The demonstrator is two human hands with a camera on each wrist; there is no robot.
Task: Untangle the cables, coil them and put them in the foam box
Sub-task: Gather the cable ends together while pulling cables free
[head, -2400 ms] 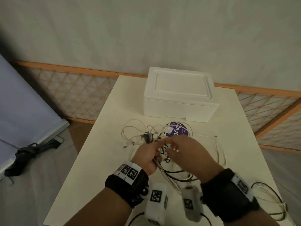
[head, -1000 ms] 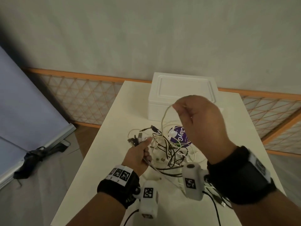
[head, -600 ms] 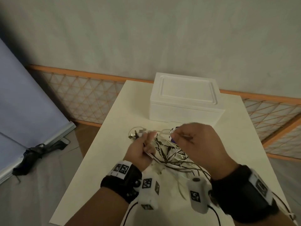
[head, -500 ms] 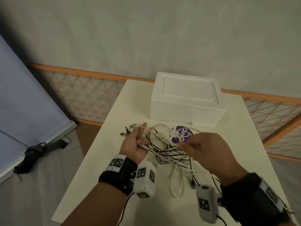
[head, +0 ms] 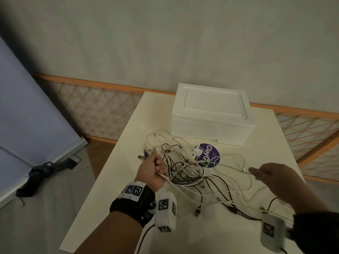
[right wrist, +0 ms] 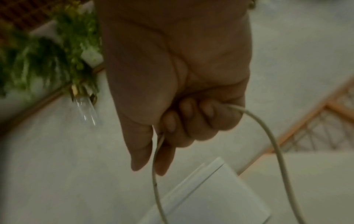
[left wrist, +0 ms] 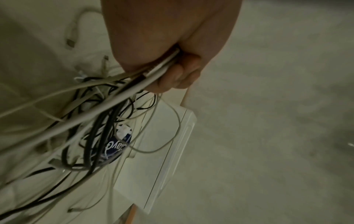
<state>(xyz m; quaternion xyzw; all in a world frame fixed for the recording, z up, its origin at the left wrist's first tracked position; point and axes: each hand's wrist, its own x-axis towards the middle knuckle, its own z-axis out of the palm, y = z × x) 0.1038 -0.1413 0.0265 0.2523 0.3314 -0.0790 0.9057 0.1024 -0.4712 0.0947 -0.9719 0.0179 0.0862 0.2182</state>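
A tangle of white and black cables [head: 192,173] lies on the cream table [head: 201,235], in front of the white foam box [head: 211,114], whose lid is on. My left hand [head: 157,162] grips a bundle of cable ends at the tangle's left side; the left wrist view shows the fingers [left wrist: 172,75] curled round that bundle [left wrist: 107,106]. My right hand [head: 255,171] is out to the right of the tangle. In the right wrist view its fingers [right wrist: 182,128] are curled round one thin white cable [right wrist: 272,136]. The foam box [right wrist: 210,197] shows below it.
A round purple label disc [head: 209,154] lies under the cables near the box. An orange lattice fence [head: 95,110] runs behind the table. A blue-grey board [head: 27,116] leans at the left, with a black object [head: 40,173] on the floor.
My right hand has moved from the middle of the tangle out to the right, drawing a white cable with it. The left hand keeps its grip on the bundle.
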